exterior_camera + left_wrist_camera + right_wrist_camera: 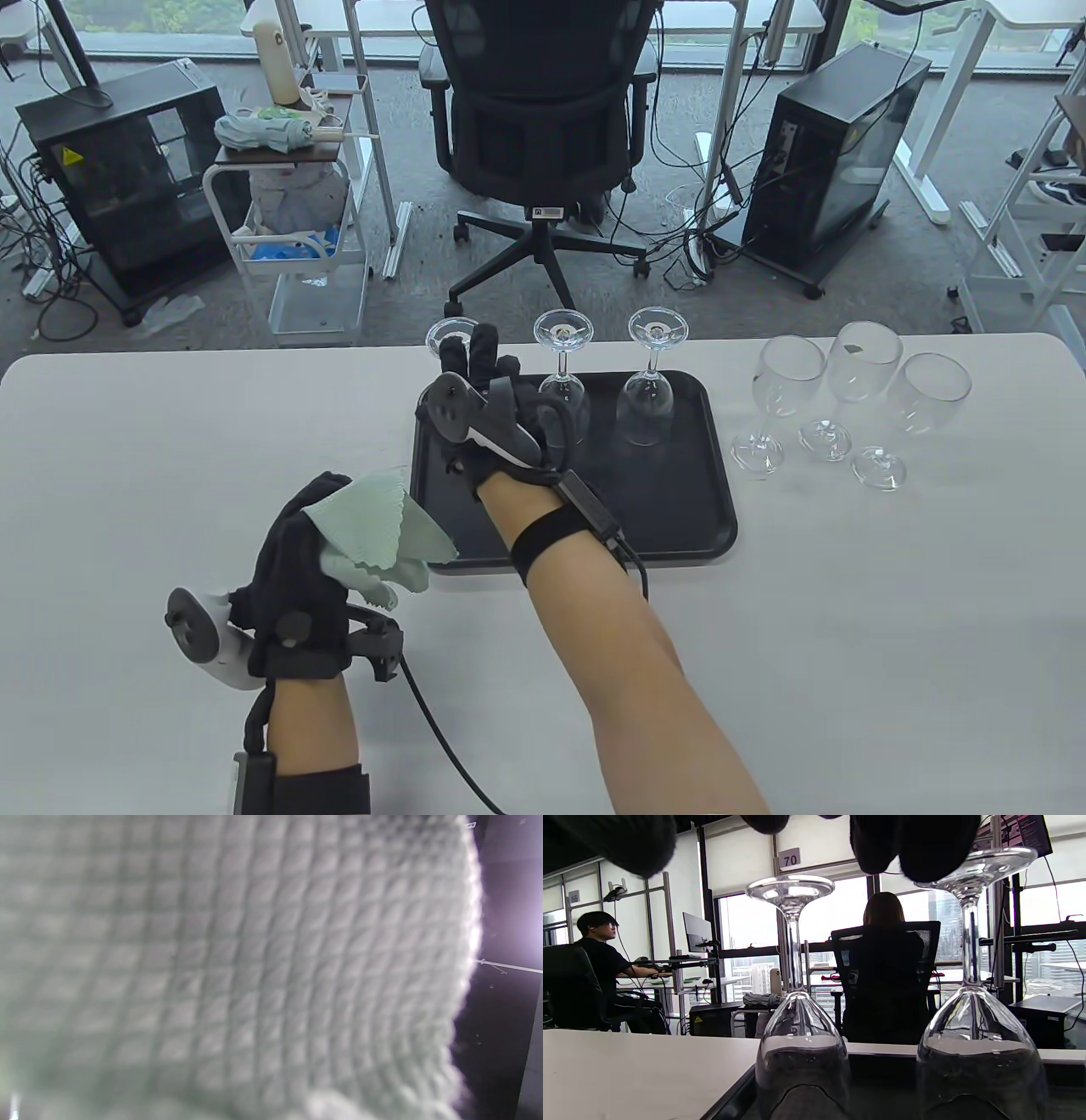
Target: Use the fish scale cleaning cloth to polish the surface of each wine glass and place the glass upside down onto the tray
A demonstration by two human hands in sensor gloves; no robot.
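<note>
A black tray holds three wine glasses standing upside down. My right hand covers the bowl of the leftmost glass, its fingers straight beside the foot and curled round nothing. The middle glass and the right glass stand free. In the right wrist view, gloved fingertips hang above two inverted glasses. My left hand holds the pale green cloth near the tray's front left corner. That cloth fills the left wrist view.
Three upright wine glasses stand on the white table to the right of the tray. Beyond the far edge are an office chair, a cart and computer towers. Two people sit at desks in the background.
</note>
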